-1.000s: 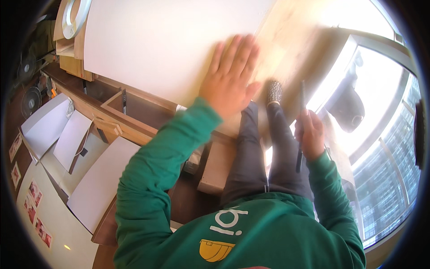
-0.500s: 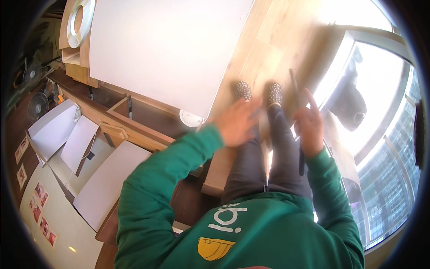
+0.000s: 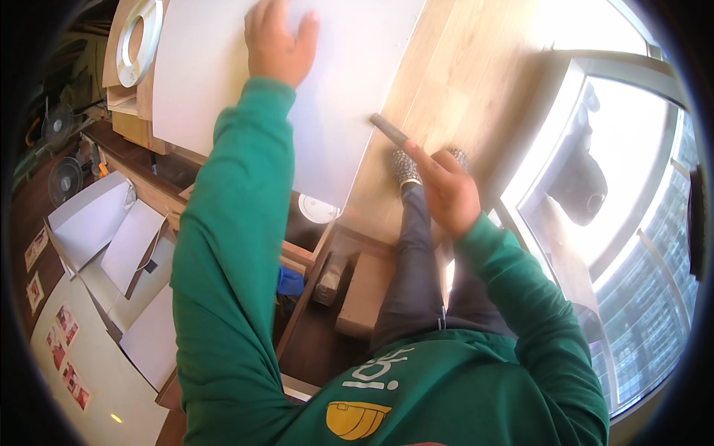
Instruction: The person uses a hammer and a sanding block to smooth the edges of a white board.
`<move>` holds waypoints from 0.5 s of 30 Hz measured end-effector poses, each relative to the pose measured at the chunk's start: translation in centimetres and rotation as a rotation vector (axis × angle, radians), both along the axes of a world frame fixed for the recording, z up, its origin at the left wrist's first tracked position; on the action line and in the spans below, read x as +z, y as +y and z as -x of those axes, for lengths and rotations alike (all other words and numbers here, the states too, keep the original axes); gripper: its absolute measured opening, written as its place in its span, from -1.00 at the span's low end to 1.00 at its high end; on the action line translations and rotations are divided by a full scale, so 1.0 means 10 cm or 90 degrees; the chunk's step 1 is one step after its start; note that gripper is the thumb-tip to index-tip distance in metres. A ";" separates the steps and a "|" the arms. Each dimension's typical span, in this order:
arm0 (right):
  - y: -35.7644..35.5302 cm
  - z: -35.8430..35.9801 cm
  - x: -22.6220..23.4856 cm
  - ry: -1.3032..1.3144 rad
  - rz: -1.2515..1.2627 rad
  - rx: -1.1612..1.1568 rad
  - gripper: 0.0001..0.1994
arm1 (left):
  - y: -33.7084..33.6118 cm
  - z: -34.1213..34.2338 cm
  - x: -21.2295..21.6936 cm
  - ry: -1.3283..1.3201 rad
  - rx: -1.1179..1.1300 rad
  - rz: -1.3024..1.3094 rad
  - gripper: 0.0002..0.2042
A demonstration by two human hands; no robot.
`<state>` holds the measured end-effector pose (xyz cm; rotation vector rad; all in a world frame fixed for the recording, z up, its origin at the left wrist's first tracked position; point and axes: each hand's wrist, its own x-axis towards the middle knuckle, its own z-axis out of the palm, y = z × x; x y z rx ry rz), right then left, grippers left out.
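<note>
A large white board (image 3: 335,82) lies at the upper middle. My left hand (image 3: 279,44) is open over its far part, fingers and thumb apart, and seems to rest on the surface. My right hand (image 3: 451,195) is closed around a long, flat, dark grey file (image 3: 390,131), the index finger stretched along it. The file's tip is at the board's right edge, apparently touching it. My right hand and sleeve hide the file's rear end.
Below the board is a wooden drawer frame (image 3: 299,256) with a white round disc (image 3: 318,209). A cardboard-coloured box (image 3: 366,293) and a blue item (image 3: 291,282) lie near my legs. White panels (image 3: 134,249) are at left, a ring-shaped white piece (image 3: 139,41) at upper left, a window (image 3: 632,171) at right.
My left hand has moved up and left onto the white board. My right hand has swung left with the file, bringing its tip to the board's edge.
</note>
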<state>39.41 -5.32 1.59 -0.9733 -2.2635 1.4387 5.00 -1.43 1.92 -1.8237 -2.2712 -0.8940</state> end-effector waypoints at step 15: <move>0.26 0.15 -0.08 0.033 -0.043 -0.008 -0.43 | 0.12 0.00 -0.14 0.071 0.041 0.015 -0.58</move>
